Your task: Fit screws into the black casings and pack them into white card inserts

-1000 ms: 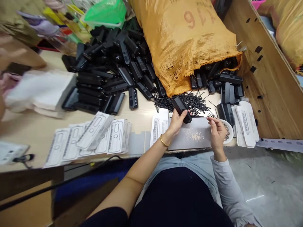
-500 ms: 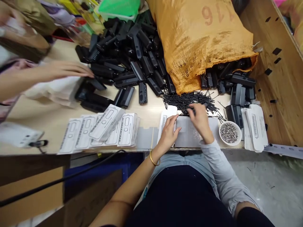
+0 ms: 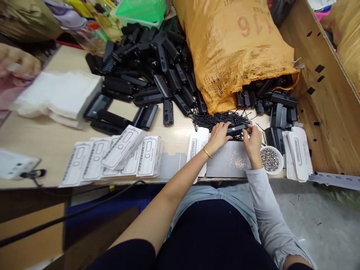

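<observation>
pale tabletop (image 3: 180, 137) spreads around both hands, with an orange sack (image 3: 239, 48) lying beyond them; the left hand (image 3: 219, 135) is clamped, thumb and fingers, on one end of a black device (image 3: 236, 130), and the right hand (image 3: 253, 142) pinches the other; the device is between them, over the near part of a heap of thin black rods (image 3: 209, 120); its long axis runs nearly left to right, right end angled slightly farther off; it looks slim and box-like, with a small whitish mark; beside the right hand sits a white bowl (image 3: 281, 165).
</observation>
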Tool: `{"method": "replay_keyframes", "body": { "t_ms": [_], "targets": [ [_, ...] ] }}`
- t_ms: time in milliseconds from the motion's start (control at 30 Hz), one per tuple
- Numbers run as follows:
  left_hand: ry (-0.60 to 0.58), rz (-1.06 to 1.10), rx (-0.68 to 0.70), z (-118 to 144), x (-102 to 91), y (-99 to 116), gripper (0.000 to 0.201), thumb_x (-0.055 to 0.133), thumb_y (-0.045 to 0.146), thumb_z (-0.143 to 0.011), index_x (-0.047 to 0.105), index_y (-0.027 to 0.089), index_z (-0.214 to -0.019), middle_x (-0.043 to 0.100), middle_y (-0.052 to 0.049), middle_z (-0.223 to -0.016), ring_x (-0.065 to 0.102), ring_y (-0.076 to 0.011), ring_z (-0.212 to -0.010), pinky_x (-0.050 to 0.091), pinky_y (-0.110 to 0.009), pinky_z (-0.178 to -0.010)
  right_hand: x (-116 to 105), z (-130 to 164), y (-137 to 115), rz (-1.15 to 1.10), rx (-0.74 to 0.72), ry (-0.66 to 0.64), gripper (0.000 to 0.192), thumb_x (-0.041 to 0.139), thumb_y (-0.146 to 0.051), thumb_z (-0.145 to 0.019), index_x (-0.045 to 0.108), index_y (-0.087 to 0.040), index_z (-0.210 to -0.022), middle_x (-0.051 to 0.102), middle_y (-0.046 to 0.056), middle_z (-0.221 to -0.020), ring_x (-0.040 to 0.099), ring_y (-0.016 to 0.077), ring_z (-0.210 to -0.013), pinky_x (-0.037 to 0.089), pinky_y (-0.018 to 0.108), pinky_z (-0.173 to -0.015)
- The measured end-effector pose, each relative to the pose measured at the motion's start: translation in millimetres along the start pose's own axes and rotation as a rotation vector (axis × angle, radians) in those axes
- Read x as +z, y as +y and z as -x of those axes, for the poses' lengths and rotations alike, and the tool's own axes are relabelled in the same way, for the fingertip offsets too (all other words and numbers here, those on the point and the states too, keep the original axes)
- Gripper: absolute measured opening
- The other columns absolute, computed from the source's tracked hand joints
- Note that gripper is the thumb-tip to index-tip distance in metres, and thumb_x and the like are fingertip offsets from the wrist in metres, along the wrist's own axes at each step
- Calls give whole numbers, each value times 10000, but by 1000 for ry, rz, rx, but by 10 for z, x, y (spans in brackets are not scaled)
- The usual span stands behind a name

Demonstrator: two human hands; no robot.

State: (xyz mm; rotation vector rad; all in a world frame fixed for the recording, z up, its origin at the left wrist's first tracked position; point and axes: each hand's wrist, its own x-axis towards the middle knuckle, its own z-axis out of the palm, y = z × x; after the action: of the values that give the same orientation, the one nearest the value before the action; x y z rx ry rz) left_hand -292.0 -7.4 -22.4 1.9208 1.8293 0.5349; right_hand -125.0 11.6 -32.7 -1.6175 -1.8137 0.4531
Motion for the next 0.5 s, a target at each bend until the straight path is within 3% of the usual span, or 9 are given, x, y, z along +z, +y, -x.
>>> {"method": "replay_keyframes", "body": {
  "t_ms": [67, 133, 200, 267, 333, 367, 433, 500],
  "targets": [
    [94, 9, -9, 248, -178, -103, 621, 697, 292, -808, 469, 71, -1341, 525, -158, -1245, 473, -288, -1147, 369, -386, -1002, 43, 69, -196, -110, -115, -25, 242, 485, -301, -906, 604, -129, -1028, 630, 112, -987, 533, 230, -932, 417, 369, -859],
    [179, -27, -81, 578, -354, -212, 474, 634, 242, -853, 492, 75, -1274, 542, -152, -1191, 486, -280, -1120, 385, -396, -978, 166, 156, -460, -167, -253, -248, 196, 483, -269, -924, 622, -150, -995, 633, 98, -979, 537, 215, -926, 419, 359, -860],
    [97, -94, -211, 901, -456, -314, 452, 655, 221, -827, 499, 71, -1223, 542, -148, -1129, 513, -279, -1055, 420, -394, -922, 353, 239, -728, -66, -406, -517, 193, 549, -240, -902, 623, -144, -1054, 622, 108, -1053, 514, 235, -1000, 406, 374, -898],
    [-22, -146, -324, 1136, -456, -400, 557, 712, 239, -778, 477, 67, -1253, 510, -153, -1129, 522, -285, -1021, 442, -394, -883, 546, 289, -942, 138, -455, -654, 365, 683, -267, -819, 592, -111, -1136, 568, 149, -1140, 485, 278, -1054, 402, 399, -892],
    [-63, -152, -370, 1250, -391, -468, 672, 744, 272, -752, 442, 73, -1318, 475, -160, -1150, 513, -290, -1032, 446, -403, -890, 680, 291, -1075, 311, -433, -695, 471, 754, -263, -749, 577, -81, -1147, 529, 172, -1157, 485, 301, -1048, 395, 407, -875],
    [-49, -142, -372, 1267, -357, -498, 719, 757, 281, -739, 428, 73, -1344, 465, -164, -1154, 502, -294, -1047, 440, -414, -909, 711, 274, -1112, 364, -422, -704, 428, 742, -237, -757, 584, -75, -1120, 530, 170, -1139, 494, 299, -1029, 389, 406, -870],
    [51, -76, -360, 1255, -325, -546, 808, 783, 282, -706, 401, 67, -1384, 457, -170, -1157, 472, -302, -1096, 410, -440, -969, 692, 218, -1141, 390, -423, -709, 241, 656, -181, -820, 605, -88, -1037, 554, 149, -1085, 505, 286, -1003, 371, 404, -863],
    [213, 123, -343, 1237, -359, -566, 874, 787, 298, -691, 360, 79, -1422, 448, -178, -1199, 449, -301, -1153, 382, -452, -1018, 574, 155, -1124, 293, -407, -678, 77, 584, -166, -868, 607, -123, -927, 584, 111, -1016, 499, 262, -981, 355, 398, -854]
  ]
}}
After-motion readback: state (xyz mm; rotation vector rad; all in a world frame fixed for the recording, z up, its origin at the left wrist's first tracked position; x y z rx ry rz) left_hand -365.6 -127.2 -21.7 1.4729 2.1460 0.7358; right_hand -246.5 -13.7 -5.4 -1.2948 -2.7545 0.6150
